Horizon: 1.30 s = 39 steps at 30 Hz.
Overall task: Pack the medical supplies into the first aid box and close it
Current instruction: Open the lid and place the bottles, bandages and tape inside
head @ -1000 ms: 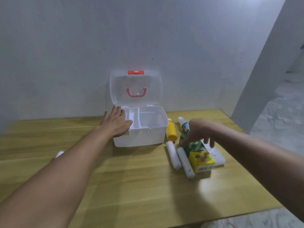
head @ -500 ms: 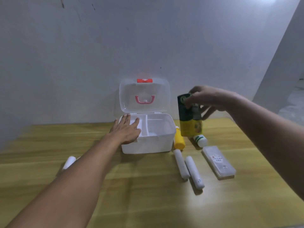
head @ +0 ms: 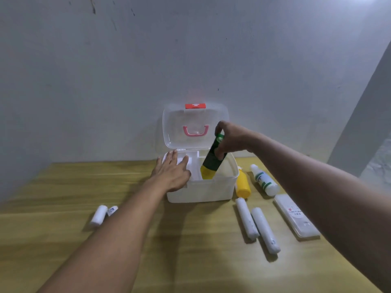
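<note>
Lowering the green and yellow carton (head: 212, 161) into the first aid box (head: 203, 190) is the step in hand, and it looks about half done: the yellow end is already below the rim, in the large right-hand compartment, while the green end leans up and to the right. The right hand (head: 230, 138) has its fingers (head: 219, 154) clamped on the upper part of the carton. The left hand (head: 172, 173) lies flat, fingers spread and holding nothing, over the box's left compartment and front rim, bracing it.

To do this well, I would tip the carton flatter as it goes down, so it lies along the compartment floor and leaves room for the rest. Keeping the left palm down should stop the light box sliding toward the desk's far edge. The lid (head: 195, 125) stands upright behind; the right wrist should stay clear of it.

Near the desk's right edge wait the yellow bottle (head: 243, 186), white bottle (head: 264, 180), two long rolls (head: 257, 227) and a flat case (head: 296, 215); short rolls (head: 102, 214) lie left.
</note>
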Each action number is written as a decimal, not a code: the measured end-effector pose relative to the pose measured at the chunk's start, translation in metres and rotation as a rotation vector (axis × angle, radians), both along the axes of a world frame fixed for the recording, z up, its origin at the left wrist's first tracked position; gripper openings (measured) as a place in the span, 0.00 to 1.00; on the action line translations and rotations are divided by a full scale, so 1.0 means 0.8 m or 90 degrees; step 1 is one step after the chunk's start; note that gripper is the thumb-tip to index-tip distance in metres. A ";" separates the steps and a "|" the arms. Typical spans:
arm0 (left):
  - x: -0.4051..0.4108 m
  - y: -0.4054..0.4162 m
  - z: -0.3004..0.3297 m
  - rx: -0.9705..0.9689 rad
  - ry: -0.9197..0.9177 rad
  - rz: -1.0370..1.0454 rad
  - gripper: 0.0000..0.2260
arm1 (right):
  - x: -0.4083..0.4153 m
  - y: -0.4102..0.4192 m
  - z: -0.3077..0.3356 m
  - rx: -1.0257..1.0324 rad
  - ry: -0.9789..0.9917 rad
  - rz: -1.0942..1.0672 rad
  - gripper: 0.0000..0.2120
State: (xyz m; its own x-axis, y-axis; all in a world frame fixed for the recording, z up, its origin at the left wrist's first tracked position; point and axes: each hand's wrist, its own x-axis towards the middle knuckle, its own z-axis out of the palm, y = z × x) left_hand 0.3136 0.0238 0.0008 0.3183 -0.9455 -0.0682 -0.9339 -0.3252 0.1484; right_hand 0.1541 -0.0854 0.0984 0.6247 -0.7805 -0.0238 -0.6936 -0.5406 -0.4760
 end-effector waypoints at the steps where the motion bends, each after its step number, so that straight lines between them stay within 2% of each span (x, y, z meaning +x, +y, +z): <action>1: 0.000 0.000 0.000 0.001 0.004 0.001 0.27 | 0.000 -0.001 -0.007 0.002 0.032 -0.002 0.32; 4: -0.002 -0.001 0.000 0.004 -0.002 0.000 0.27 | -0.002 -0.003 -0.026 0.003 0.120 0.003 0.35; 7: -0.003 -0.003 0.000 0.006 -0.009 -0.003 0.27 | 0.002 -0.001 -0.046 -0.073 0.200 0.038 0.34; 11: -0.004 -0.004 0.001 0.010 -0.011 -0.004 0.27 | 0.013 -0.003 -0.076 -0.218 0.246 0.104 0.19; 14: -0.003 -0.005 0.000 0.010 -0.013 -0.002 0.27 | 0.020 -0.007 -0.093 -0.254 0.230 0.106 0.11; 18: -0.004 -0.005 0.000 0.010 -0.016 -0.003 0.27 | 0.032 -0.011 -0.101 -0.258 0.253 0.103 0.12; 21: -0.005 -0.006 0.001 0.009 -0.019 -0.004 0.27 | 0.038 -0.018 -0.109 -0.248 0.266 0.097 0.17; 25: -0.005 -0.006 0.001 0.017 -0.024 -0.005 0.27 | 0.032 -0.017 -0.105 -0.192 0.235 0.094 0.25; 28: -0.006 -0.007 0.002 0.020 -0.024 -0.009 0.27 | 0.013 -0.016 -0.076 -0.074 0.100 0.060 0.28; 30: -0.006 -0.009 0.005 0.027 -0.032 -0.011 0.27 | -0.013 -0.023 -0.052 -0.012 -0.024 0.017 0.21; 32: -0.005 -0.012 0.007 0.033 -0.047 -0.005 0.27 | -0.047 -0.035 -0.032 -0.015 -0.055 -0.034 0.12; 33: -0.005 -0.014 0.008 0.033 -0.054 -0.001 0.28 | -0.067 -0.040 -0.027 -0.016 -0.022 -0.058 0.09; 35: -0.006 -0.017 0.012 0.005 -0.075 0.008 0.28 | -0.107 -0.045 -0.028 0.027 0.120 -0.105 0.09; 37: -0.008 -0.021 0.018 -0.068 -0.100 0.008 0.26 | -0.141 -0.044 -0.038 0.086 0.265 -0.139 0.15; 39: -0.009 -0.027 0.018 -0.118 -0.102 -0.008 0.25 | -0.163 -0.037 -0.051 0.134 0.333 -0.169 0.23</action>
